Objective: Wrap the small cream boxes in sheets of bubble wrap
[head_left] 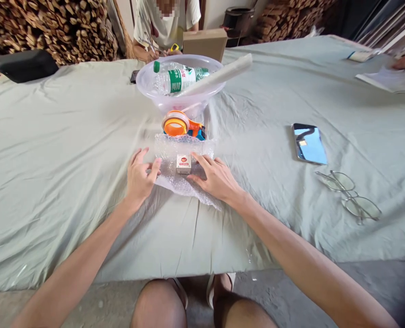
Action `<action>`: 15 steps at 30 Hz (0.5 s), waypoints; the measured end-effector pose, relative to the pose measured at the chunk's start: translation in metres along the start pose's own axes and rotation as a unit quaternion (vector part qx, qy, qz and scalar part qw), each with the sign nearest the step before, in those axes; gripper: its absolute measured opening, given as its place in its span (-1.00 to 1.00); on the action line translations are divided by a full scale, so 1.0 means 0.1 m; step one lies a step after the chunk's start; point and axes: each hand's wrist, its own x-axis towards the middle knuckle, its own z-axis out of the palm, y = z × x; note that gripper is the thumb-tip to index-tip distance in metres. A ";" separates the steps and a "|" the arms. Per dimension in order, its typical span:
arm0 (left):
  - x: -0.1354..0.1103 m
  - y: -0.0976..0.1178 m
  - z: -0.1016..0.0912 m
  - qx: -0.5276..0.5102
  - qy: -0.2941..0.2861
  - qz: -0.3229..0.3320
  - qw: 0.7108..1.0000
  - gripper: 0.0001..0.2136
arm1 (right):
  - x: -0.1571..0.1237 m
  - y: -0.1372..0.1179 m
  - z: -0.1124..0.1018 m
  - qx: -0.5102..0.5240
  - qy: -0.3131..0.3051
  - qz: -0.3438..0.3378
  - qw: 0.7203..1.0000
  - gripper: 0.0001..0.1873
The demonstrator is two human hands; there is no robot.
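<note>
A small white box with a red label stands on a sheet of clear bubble wrap spread on the grey-green tablecloth. My left hand rests on the wrap's left edge, fingers spread, a fingertip close to the box. My right hand lies flat on the wrap just right of the box, fingers stretched toward it. Neither hand holds anything.
An orange tape dispenser lies just beyond the wrap. Behind it a clear bowl holds a water bottle and a white roll. A phone and glasses lie to the right. Across the table sits another person beside a cardboard box.
</note>
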 end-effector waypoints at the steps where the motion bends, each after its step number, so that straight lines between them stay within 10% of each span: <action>1: 0.01 0.02 -0.02 0.042 0.006 0.043 0.998 -0.40 | 0.01 0.00 0.00 -0.003 -0.004 0.004 1.000 -0.22; 4: 0.02 0.12 -0.04 0.099 -0.023 0.157 0.982 -0.76 | 0.02 -0.01 0.01 -0.004 -0.003 0.007 1.000 -0.23; 7: -0.01 0.17 0.00 0.072 -0.118 0.229 0.964 -0.61 | 0.02 0.01 0.04 0.009 0.023 -0.009 1.000 -0.45; 15: 0.02 0.08 0.01 0.060 -0.242 0.157 0.955 -0.49 | 0.03 0.13 0.07 0.121 0.079 -0.015 0.989 -0.45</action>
